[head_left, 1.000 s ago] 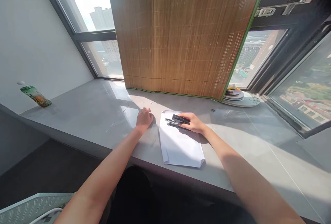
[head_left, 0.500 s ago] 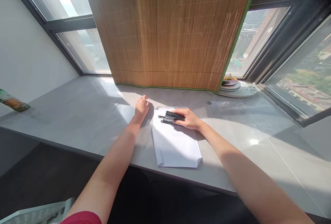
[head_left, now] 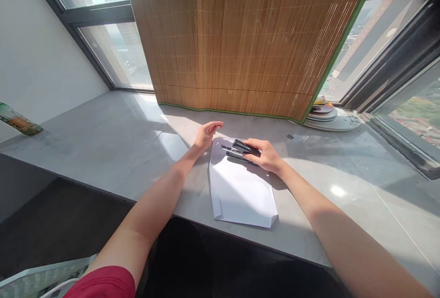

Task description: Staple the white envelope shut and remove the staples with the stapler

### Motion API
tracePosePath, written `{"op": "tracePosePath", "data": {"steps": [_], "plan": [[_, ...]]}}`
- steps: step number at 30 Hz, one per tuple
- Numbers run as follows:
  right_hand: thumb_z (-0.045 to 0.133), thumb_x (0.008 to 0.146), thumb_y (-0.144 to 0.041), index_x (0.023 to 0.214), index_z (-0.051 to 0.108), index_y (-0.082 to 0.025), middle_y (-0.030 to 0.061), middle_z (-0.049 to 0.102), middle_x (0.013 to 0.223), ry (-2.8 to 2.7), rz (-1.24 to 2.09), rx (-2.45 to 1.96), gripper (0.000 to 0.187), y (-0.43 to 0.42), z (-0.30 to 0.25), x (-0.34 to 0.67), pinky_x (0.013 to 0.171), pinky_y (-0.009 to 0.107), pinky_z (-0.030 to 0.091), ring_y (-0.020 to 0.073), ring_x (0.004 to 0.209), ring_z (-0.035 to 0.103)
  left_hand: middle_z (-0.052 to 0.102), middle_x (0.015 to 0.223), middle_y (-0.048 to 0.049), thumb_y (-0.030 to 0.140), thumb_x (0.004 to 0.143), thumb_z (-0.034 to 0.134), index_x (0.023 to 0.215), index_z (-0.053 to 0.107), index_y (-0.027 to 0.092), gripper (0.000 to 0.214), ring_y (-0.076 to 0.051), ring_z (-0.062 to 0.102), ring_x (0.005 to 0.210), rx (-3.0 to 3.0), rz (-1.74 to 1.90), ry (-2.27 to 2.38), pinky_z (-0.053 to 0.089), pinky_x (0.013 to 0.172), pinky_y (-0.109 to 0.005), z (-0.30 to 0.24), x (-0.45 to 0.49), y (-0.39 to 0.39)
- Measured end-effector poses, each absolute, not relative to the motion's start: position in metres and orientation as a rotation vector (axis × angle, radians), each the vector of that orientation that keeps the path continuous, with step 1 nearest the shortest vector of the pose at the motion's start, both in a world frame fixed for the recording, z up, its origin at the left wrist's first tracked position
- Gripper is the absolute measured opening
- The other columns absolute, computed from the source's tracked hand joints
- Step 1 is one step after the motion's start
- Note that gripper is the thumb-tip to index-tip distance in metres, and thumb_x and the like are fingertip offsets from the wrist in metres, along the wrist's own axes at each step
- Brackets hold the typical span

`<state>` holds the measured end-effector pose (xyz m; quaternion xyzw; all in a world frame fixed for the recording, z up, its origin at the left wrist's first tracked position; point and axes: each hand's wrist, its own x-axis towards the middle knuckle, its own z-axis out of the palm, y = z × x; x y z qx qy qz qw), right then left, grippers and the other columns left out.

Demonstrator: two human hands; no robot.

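Here, just below the frame's centre, the right hand [head_left: 266, 155] has its fingers closed around the rear of the opened stapler [head_left: 242, 146], over the paper [head_left: 244, 192] on the tabletop [head_left: 85, 142]. The left hand's [head_left: 206, 135] fingers curl at upper centre; I cannot tell whether they pinch anything.

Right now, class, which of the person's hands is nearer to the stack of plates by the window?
The right. The right hand, gripping the black stapler, is left of the stack of plates and nearer the camera. The left hand is farther left, beyond the stapler.
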<state>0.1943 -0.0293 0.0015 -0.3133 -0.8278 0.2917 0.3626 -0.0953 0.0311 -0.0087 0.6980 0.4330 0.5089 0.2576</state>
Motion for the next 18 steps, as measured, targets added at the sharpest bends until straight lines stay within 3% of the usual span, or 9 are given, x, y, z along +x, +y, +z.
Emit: {"op": "tracePosePath", "data": {"steps": [3,7,14,18], "plan": [[0.074,0.093,-0.033,0.121,0.080,-0.025,0.0066,0.078,0.102,-2.134,0.669,-0.839,0.030,-0.026,0.000,0.198,0.079,0.039,0.053,0.0250,0.086,0.069,0.083,0.106,-0.0108,0.044,0.104,0.067,0.117,0.084,0.020,0.032,-0.023,0.077,0.099,1.786,1.351,0.981,0.059,0.079,-0.035,-0.004,-0.086,0.023],[0.074,0.092,-0.030,0.121,0.080,-0.023,0.0066,0.079,0.103,-2.137,0.648,-0.847,0.031,-0.023,-0.003,0.200,0.080,0.037,0.053,0.0240,0.087,0.070,0.083,0.102,-0.0104,0.053,0.096,0.080,0.111,0.087,0.020,0.037,-0.019,0.074,0.089,1.727,1.278,0.853,0.060,0.076,-0.034,0.002,-0.079,0.015],[0.076,0.093,-0.031,0.124,0.080,-0.022,0.0070,0.079,0.106,-2.111,0.671,-0.846,0.032,-0.022,-0.002,0.201,0.086,0.036,0.054,0.0241,0.091,0.072,0.080,0.092,-0.0091,0.049,0.073,0.099,0.091,0.082,0.017,0.040,-0.021,0.076,0.087,1.710,1.077,0.755,0.065,0.084,-0.037,0.003,-0.077,0.011],[0.075,0.093,-0.030,0.126,0.080,-0.021,0.0073,0.080,0.107,-2.109,0.661,-0.832,0.034,-0.021,-0.003,0.201,0.088,0.036,0.054,0.0237,0.092,0.072,0.080,0.091,-0.0071,0.041,0.074,0.097,0.080,0.078,0.019,0.030,-0.021,0.075,0.088,1.910,1.011,0.820,0.063,0.091,-0.039,0.003,-0.075,0.010]]}}
